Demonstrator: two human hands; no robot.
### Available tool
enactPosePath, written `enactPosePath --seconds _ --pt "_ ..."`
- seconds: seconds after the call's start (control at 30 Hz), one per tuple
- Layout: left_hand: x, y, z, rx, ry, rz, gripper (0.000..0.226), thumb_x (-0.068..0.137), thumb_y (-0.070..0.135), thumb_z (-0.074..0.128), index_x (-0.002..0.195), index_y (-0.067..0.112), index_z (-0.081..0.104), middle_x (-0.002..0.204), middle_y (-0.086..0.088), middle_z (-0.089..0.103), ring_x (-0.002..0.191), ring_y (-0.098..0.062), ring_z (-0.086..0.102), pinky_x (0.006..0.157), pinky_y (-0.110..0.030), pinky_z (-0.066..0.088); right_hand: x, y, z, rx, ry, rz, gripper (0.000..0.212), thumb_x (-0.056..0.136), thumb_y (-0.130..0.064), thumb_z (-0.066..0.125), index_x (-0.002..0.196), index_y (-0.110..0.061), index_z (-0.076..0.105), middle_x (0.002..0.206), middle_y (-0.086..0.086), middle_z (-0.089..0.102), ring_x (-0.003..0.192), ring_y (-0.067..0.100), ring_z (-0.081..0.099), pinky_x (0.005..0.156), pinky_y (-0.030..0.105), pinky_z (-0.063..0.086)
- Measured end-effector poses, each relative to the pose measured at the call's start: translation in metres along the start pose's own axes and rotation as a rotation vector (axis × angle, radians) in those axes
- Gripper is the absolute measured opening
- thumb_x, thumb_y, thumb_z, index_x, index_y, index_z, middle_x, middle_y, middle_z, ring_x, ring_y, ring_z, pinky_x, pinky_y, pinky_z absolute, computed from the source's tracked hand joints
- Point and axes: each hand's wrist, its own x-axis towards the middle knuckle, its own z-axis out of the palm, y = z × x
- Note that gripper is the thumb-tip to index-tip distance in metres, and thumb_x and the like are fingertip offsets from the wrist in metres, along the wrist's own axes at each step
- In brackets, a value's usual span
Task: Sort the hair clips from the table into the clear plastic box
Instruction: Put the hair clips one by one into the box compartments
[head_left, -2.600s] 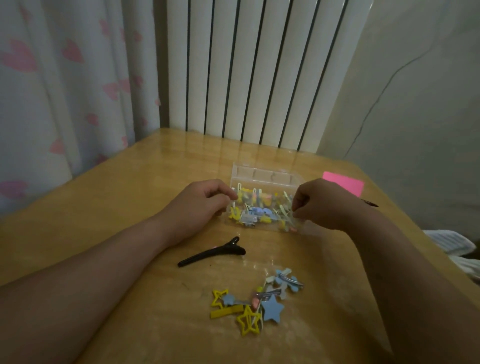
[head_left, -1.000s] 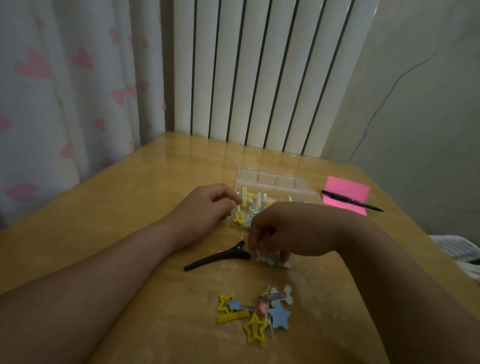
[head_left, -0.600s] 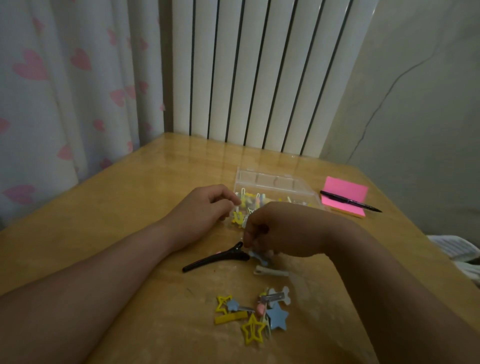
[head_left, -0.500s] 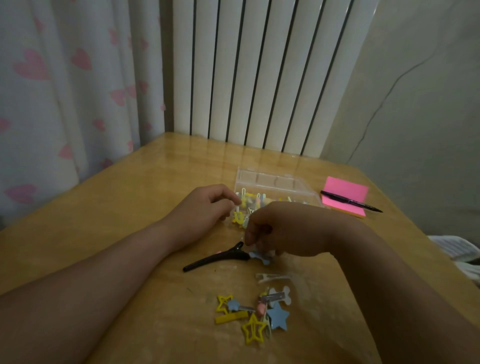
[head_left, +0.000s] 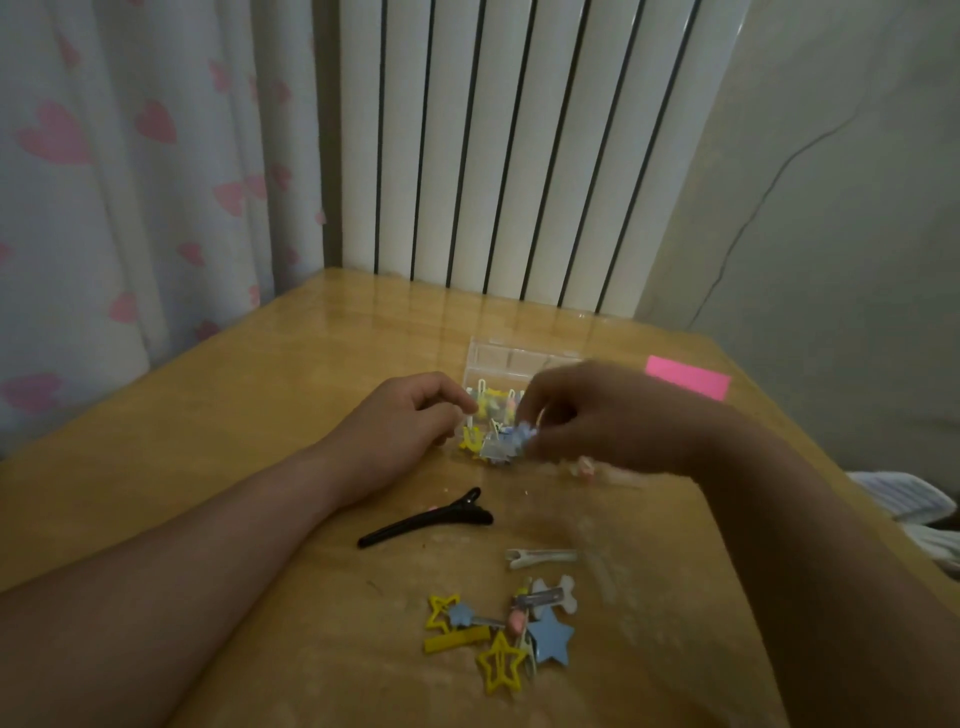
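Right grip: the right hand (head_left: 597, 415) hangs blurred over the near half of the box (head_left: 511, 358), fingertips pinched narrow on a small blue clip (head_left: 521, 435) at the box's near edge.
Left grip: the left hand (head_left: 400, 431) rests on the desk (head_left: 234, 415) against the box's left side, fingers curled in; whether it pinches the box wall or only touches it, I cannot tell.
Box: clear plastic, lying toward the far right of the desk, its far wall bare, its near part filled with a jumble of yellow, blue and pale clips (head_left: 485, 415).
Black clip: a long black clip (head_left: 428, 519) lies alone near the middle of the desk, between the box and the near pile, its tip pointing toward the near left.
White clip: a slim pale clip (head_left: 540, 556) lies by itself just right of the black one, apart from the pile.
Pile: near the desk's near edge sit a bone clip (head_left: 558, 592), a blue star (head_left: 550, 642), a yellow star (head_left: 501, 670), a yellow bar (head_left: 457, 639), a smaller yellow star outline (head_left: 441, 608) and a small blue star (head_left: 460, 613), touching and overlapping.
Note: a pink pad (head_left: 688, 376) lies at the far right edge, beyond the right hand.
Backdrop: a white radiator (head_left: 519, 156) stands behind the far edge, and a heart curtain (head_left: 130, 182) hangs to the left.
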Motion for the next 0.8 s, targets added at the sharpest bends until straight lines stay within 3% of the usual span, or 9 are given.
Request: enactPosePath --seconds 0.1,0.2,0.4,0.53,0.8 --pt "0.000 -0.001 0.001 -0.006 0.001 -0.013 0.021 0.101 0.017 0.062 0.101 0.029 0.079 0.084 0.002 0.070 0.075 -0.001 0.063 0.074 -0.024 0.048 -0.002 0.027 -0.014 0.223 0.323 0.083 0.009 0.095 -0.026 0.075 0.102 -0.023 0.070 0.087 -0.003 0.075 0.072 0.005 0.068 0.064 0.023 0.048" --pt "0.000 -0.002 0.001 -0.004 0.002 -0.008 0.021 0.101 0.017 0.062 0.101 0.029 0.079 0.084 0.002 0.071 0.076 -0.001 0.064 0.074 -0.023 0.048 -0.001 0.054 -0.012 0.169 0.501 0.219 0.011 0.095 -0.025 0.076 0.095 -0.017 0.069 0.083 -0.001 0.073 0.072 0.012 0.063 0.060 0.027 0.043" --pt "0.000 -0.001 0.001 -0.009 -0.001 -0.012 0.021 0.102 0.017 0.062 0.102 0.030 0.079 0.082 0.002 0.069 0.075 -0.002 0.063 0.071 -0.019 0.047 0.009 0.067 -0.004 -0.039 0.407 0.392 0.014 0.089 -0.026 0.082 0.091 -0.022 0.069 0.089 -0.001 0.072 0.081 0.015 0.064 0.059 0.028 0.044" --pt "0.000 -0.001 0.001 0.001 -0.002 -0.008 0.021 0.102 0.017 0.062 0.102 0.030 0.079 0.082 0.004 0.070 0.075 -0.001 0.063 0.072 -0.020 0.048 0.014 0.068 0.004 -0.158 0.352 0.419 0.014 0.087 -0.025 0.084 0.085 -0.023 0.071 0.083 -0.004 0.072 0.078 0.013 0.065 0.068 0.032 0.055" --pt "0.000 -0.003 0.001 -0.002 -0.005 0.004 0.021 0.102 0.018 0.062 0.101 0.031 0.079 0.082 0.007 0.070 0.076 -0.001 0.063 0.074 -0.022 0.047 0.017 0.061 0.011 -0.256 0.325 0.450 0.013 0.086 -0.030 0.085 0.086 -0.024 0.074 0.084 -0.004 0.070 0.079 0.015 0.066 0.079 0.039 0.063"
